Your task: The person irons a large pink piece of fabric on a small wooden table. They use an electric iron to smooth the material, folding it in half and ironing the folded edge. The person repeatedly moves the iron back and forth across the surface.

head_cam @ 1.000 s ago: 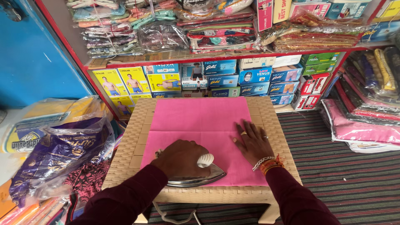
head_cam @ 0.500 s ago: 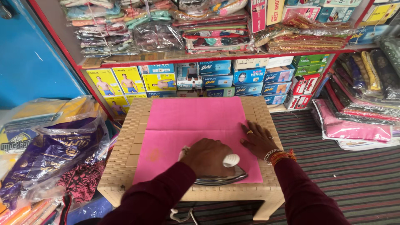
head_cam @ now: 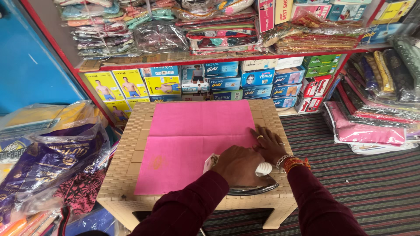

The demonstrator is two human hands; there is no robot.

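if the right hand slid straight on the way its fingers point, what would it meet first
Only more pink cloth: the right hand lies flat pointing up-left across it, so the way looks free until the stool's far edge.

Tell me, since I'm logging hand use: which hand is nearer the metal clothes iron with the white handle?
Left. The left hand grips the metal iron by its handle; the right hand lies flat on the pink cloth just beyond it.

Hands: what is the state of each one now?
Left hand: closed on the iron.
Right hand: open, flat on the pink cloth.
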